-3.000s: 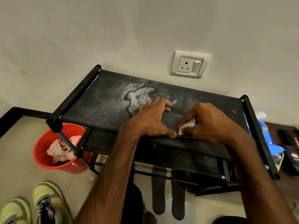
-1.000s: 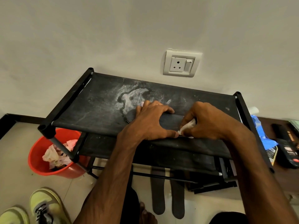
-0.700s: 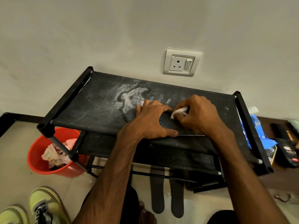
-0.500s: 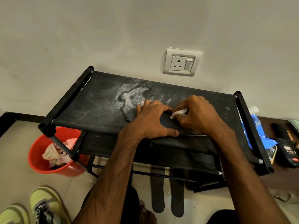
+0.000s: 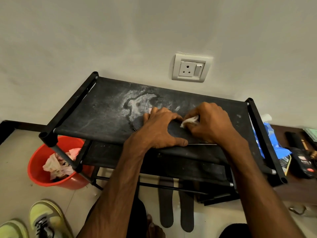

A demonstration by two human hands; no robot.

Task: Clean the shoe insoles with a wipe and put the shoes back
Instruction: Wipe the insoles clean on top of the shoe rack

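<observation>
A black insole [image 5: 176,132] lies on the top shelf of a black fabric shoe rack [image 5: 103,114]. My left hand [image 5: 159,129] presses down on the insole, fingers spread over its far end and thumb along its near edge. My right hand [image 5: 209,124] pinches a small white wipe [image 5: 189,121] against the insole's surface, close to my left fingertips. Two more dark insoles [image 5: 175,201] lie on the floor under the rack. A pair of yellow-green sneakers [image 5: 42,220] stands at the bottom left.
A red bucket [image 5: 36,162] with crumpled paper sits under the rack's left end. The rack's top carries a whitish dusty stain [image 5: 137,103]. A wall socket [image 5: 190,67] is above. A blue packet [image 5: 269,140] and dark items [image 5: 301,157] lie on a brown surface at right.
My right hand with the wipe moved from the insole's near edge up and left toward my left fingertips. My left hand stayed pressing on the insole.
</observation>
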